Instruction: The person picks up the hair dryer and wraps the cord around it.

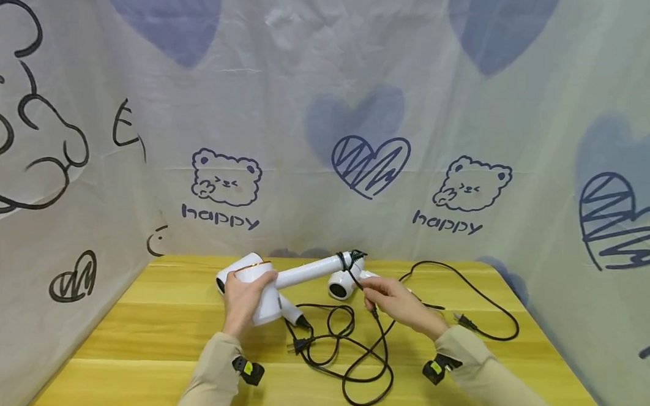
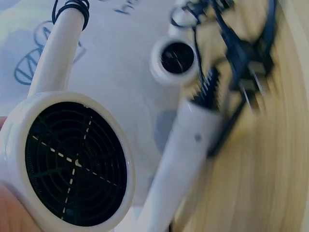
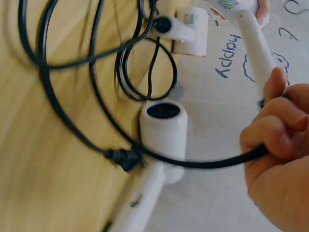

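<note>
The held hair dryer [image 1: 269,301] was raised above the surface [image 1: 141,334], its handle extending toward the right hand [image 1: 399,302]. The left hand [image 1: 240,303] gripped the barrel, thumb across the upper side; its other fingers were mostly hidden. The right hand's fingers were curled, pinching the black cord [image 3: 203,165] just beyond the handle's end, where turns of cord encircled the white tube. A second dryer [image 1: 241,265] lay behind the held barrel, and a third dryer [image 1: 340,285] lay behind the handle's end. Caution: a hard pull on the cord could have rotated the smooth barrel within the left grip — the handle acting as a lever — and a slip could have dropped the unit onto the second dryer. Pulling along the handle rather than around it could have tightened the turns and strained the cord at its entry. The loose loops on the surface presented a further hazard: the left plug [image 1: 298,345] sat among them and could have caught a loop, dragging a neighbouring dryer. Which loop belonged to which dryer could not be fully determined, so misrouting was also possible.
</note>
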Motion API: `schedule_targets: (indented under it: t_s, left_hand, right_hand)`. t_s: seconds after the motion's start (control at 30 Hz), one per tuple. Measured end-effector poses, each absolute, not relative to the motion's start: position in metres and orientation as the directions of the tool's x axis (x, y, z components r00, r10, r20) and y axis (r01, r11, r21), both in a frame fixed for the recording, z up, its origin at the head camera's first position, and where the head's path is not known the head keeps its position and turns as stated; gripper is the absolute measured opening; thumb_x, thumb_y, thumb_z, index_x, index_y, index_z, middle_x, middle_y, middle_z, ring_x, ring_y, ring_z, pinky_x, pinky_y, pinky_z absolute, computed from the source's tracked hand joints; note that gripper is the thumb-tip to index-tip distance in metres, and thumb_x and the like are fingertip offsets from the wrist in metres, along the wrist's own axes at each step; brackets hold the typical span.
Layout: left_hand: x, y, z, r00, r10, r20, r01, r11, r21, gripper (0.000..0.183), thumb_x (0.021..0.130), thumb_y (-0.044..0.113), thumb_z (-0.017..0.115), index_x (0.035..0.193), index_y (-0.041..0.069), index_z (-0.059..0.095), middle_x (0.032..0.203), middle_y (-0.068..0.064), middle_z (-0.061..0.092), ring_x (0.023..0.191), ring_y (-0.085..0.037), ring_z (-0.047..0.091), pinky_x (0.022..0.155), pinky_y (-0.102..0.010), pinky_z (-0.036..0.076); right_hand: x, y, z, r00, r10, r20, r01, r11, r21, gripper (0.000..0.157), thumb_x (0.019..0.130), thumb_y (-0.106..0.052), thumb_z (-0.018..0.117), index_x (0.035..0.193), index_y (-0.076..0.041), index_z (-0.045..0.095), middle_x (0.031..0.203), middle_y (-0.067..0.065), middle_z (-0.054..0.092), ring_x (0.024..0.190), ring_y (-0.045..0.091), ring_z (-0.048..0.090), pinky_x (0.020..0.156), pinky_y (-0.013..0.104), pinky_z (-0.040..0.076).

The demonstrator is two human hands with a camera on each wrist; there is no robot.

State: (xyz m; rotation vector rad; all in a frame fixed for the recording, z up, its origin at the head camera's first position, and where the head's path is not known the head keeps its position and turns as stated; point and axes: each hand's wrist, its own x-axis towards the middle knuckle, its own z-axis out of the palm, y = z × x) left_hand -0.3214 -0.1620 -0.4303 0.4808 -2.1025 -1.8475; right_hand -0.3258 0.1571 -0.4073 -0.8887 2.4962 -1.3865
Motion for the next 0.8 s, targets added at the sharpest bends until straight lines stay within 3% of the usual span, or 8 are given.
schedule_targets:
  t_s: [0.1, 0.27, 0.37, 0.53, 0.63, 0.73, 0.8]
  left_hand:
    - [-0.322, -0.159, -0.428, -0.911, -0.411, -0.033, -0.047, 0.022, 0.999, 0.089, 0.071, 0.038, 0.084, 0.138, 0.004, 0.036, 0.120, -0.016, 0.051, 0.090, -0.026, 0.060, 0.068, -0.035, 0.058]
    - [-0.325, -0.156, -0.430, -0.913, -0.402, -0.064, -0.054, -0.034, 0.998, 0.091, 0.072, 0.037, 0.084, 0.140, 0.002, 0.034, 0.122, -0.016, 0.050, 0.089, -0.024, 0.060, 0.068, -0.034, 0.058]
    - [-0.327, -0.157, -0.433, -0.910, -0.407, -0.085, -0.067, -0.058, 0.996, 0.092, 0.073, 0.036, 0.084, 0.141, 0.002, 0.033, 0.123, -0.016, 0.049, 0.088, -0.023, 0.060, 0.068, -0.033, 0.058]
    - [-0.330, -0.159, -0.435, -0.906, -0.409, -0.108, -0.065, -0.116, 0.991, 0.093, 0.074, 0.036, 0.083, 0.142, 0.000, 0.031, 0.122, -0.017, 0.050, 0.081, -0.019, 0.062, 0.066, -0.032, 0.058]
    - [-0.330, -0.159, -0.434, -0.908, -0.398, -0.133, -0.072, -0.164, 0.984, 0.091, 0.076, 0.036, 0.082, 0.141, 0.000, 0.030, 0.119, -0.017, 0.052, 0.076, -0.017, 0.063, 0.065, -0.033, 0.058]
    - [-0.331, -0.158, -0.433, -0.915, -0.380, -0.135, -0.056, -0.211, 0.976, 0.086, 0.077, 0.034, 0.081, 0.139, 0.000, 0.032, 0.115, -0.016, 0.055, 0.074, -0.016, 0.064, 0.065, -0.034, 0.059]
    - [-0.330, -0.157, -0.432, -0.922, -0.364, -0.136, -0.050, -0.236, 0.970, 0.081, 0.077, 0.033, 0.081, 0.136, 0.001, 0.035, 0.110, -0.014, 0.057, 0.073, -0.016, 0.065, 0.066, -0.035, 0.059]
  right_hand:
    - [-0.328, 0.160, -0.414, -0.850, -0.523, 0.059, -0.301, 0.392, -0.869, 0.029, 0.105, -0.025, 0.045, 0.116, -0.008, 0.066, 0.078, 0.013, 0.059, 0.051, 0.007, 0.034, 0.046, 0.019, 0.031]
    - [-0.335, 0.165, -0.422, -0.886, -0.458, -0.073, -0.149, 0.431, -0.890, 0.036, 0.100, -0.041, 0.053, 0.095, -0.011, 0.073, 0.055, -0.002, 0.044, 0.045, 0.008, 0.026, 0.042, 0.021, 0.024]
    - [-0.340, 0.167, -0.426, -0.877, -0.465, -0.122, -0.095, 0.417, -0.904, 0.037, 0.100, -0.039, 0.052, 0.096, -0.009, 0.073, 0.053, -0.004, 0.039, 0.046, 0.009, 0.025, 0.043, 0.022, 0.023]
    - [-0.346, 0.172, -0.430, -0.815, -0.550, -0.185, 0.004, 0.313, -0.950, 0.032, 0.104, -0.025, 0.045, 0.115, -0.005, 0.068, 0.068, -0.003, 0.052, 0.052, 0.009, 0.032, 0.050, 0.022, 0.029]
    - [-0.347, 0.174, -0.433, -0.799, -0.562, -0.215, 0.063, 0.278, -0.959, 0.029, 0.103, -0.024, 0.047, 0.108, -0.005, 0.069, 0.069, -0.003, 0.055, 0.053, 0.009, 0.035, 0.053, 0.023, 0.030]
    - [-0.347, 0.175, -0.436, -0.810, -0.530, -0.250, 0.102, 0.292, -0.951, 0.029, 0.101, -0.029, 0.053, 0.093, -0.008, 0.071, 0.060, -0.005, 0.051, 0.049, 0.007, 0.032, 0.049, 0.022, 0.028]
    - [-0.347, 0.175, -0.439, -0.805, -0.524, -0.277, 0.123, 0.309, -0.943, 0.030, 0.100, -0.031, 0.055, 0.091, -0.008, 0.071, 0.059, -0.006, 0.048, 0.047, 0.006, 0.028, 0.047, 0.021, 0.026]
